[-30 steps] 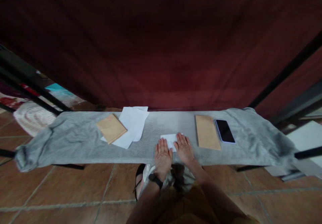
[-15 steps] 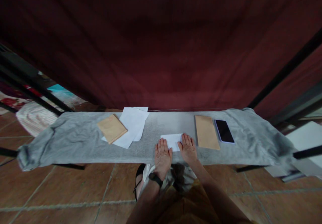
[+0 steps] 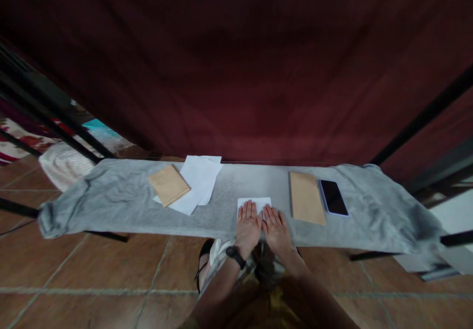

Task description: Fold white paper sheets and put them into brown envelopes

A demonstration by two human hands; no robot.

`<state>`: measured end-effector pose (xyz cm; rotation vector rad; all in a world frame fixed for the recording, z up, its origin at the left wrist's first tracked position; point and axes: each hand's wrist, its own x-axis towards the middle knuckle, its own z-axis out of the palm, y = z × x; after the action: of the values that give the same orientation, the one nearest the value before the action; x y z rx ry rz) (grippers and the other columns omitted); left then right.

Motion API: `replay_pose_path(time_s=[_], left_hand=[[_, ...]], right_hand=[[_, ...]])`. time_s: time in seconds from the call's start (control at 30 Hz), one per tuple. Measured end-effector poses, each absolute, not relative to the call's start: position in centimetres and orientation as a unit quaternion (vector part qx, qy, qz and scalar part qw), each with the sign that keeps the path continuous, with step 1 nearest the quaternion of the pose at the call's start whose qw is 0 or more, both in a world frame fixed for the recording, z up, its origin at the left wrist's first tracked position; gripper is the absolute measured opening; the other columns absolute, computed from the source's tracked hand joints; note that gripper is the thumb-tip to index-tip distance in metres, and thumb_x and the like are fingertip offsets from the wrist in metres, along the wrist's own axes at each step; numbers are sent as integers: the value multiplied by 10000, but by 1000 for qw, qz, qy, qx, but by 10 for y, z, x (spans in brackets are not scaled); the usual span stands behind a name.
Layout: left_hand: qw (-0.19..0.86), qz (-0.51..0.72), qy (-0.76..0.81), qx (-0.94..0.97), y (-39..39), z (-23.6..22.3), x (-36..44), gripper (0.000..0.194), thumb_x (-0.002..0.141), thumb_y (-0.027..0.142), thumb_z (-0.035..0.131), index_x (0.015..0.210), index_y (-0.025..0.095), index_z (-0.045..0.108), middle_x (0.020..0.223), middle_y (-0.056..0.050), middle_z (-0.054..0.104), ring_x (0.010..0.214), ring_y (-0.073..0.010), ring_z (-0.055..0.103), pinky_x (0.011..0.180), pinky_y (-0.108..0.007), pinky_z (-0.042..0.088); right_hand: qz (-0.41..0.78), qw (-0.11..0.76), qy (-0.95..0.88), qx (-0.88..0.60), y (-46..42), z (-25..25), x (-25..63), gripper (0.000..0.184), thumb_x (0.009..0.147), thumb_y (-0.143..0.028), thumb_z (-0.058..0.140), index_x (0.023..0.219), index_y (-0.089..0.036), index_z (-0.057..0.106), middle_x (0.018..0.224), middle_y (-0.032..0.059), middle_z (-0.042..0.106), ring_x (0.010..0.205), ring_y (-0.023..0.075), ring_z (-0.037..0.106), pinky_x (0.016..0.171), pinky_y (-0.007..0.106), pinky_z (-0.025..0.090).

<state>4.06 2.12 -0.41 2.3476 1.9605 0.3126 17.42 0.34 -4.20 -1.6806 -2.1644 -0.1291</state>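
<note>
Paper, small and white (image 3: 254, 202), lies on the grey cloth (image 3: 225, 223) near the front edge of the narrow cloth-covered surface, directly before the person. Left hand (image 3: 247, 225) rests palm down over its left part, fingers extended and close together, gripping nothing. Right hand (image 3: 277, 229) lies just as flat over the right part, its fingers slightly spread, also gripping nothing. The thumbs nearly meet between them; whether they touch is hard to tell.

Uneven pressure from the palms could skew the paper or put a crease in the wrong place, since the hands hide its lower part. The cloth is soft and rumples toward both ends, so a hard sideways push could drag it along and take the paper with it. Pulling toward the body could carry the paper over the front edge, which is near, to the tiled floor (image 3: 181, 265).

To the right, a strip of cloth separates the right hand from a flat brown envelope (image 3: 307, 198); a phone (image 3: 334, 197) lies just beyond, and a wide swing could knock either. To the left there is more room before the overlapping white sheets (image 3: 201, 179), partly under a brown packet (image 3: 169, 185). The sheets reach the far edge, where the dark red curtain (image 3: 258, 97) hangs. The wristband (image 3: 235, 256) on the left wrist sits just off the front edge and might snag the cloth.
</note>
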Motion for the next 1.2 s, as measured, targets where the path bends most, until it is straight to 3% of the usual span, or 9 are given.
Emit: replay_pose_path(time_s=[0.23,0.57,0.77,1.0,1.1,1.2], left_hand=[[98,91,600,788,39,-11,65,651,1057,467,157,1557,119,387,1647,-109,351,1554,-228,245,1272,-464,247],[18,107,650,752,42,-17,29,659,1055,464,226,1563,67,361,1624,-161,366,1541,-256,278,1261,-459,259],[-7,122,665,737,37,-18,14,634,1052,429,262,1580,83,329,1612,-167,385,1533,-260,302,1248,-479,279],[-22,124,666,735,36,-16,10,663,1035,518,329,1575,135,360,1613,-165,390,1517,-277,338,1235,-490,292],[-27,122,662,739,35,-15,11,672,1020,542,371,1573,160,372,1620,-163,377,1514,-289,343,1229,-503,299],[-28,121,661,740,34,-15,11,689,1012,550,384,1569,143,379,1626,-181,360,1513,-303,343,1228,-507,299]], right_hand=[[-55,174,-799,-573,0,-41,179,558,955,-129,450,1512,-128,480,1537,151,502,1426,290,465,1227,528,270],[-38,197,-783,-589,-2,-34,175,494,1035,-184,350,1505,-135,495,1538,150,499,1441,282,456,1214,535,288],[-41,197,-778,-595,-2,-31,174,510,1050,-217,325,1537,-117,439,1561,156,462,1443,286,453,1214,538,289],[-43,210,-741,-636,-7,-29,169,496,1057,-257,349,1511,-102,473,1548,175,482,1442,303,451,1203,549,299],[-12,230,-728,-646,-7,-28,170,485,1049,-251,354,1482,-101,512,1526,178,510,1434,308,460,1203,557,303],[94,295,-689,-656,0,-9,167,471,1038,-299,363,1385,-105,616,1462,198,575,1378,334,524,1180,592,336]])
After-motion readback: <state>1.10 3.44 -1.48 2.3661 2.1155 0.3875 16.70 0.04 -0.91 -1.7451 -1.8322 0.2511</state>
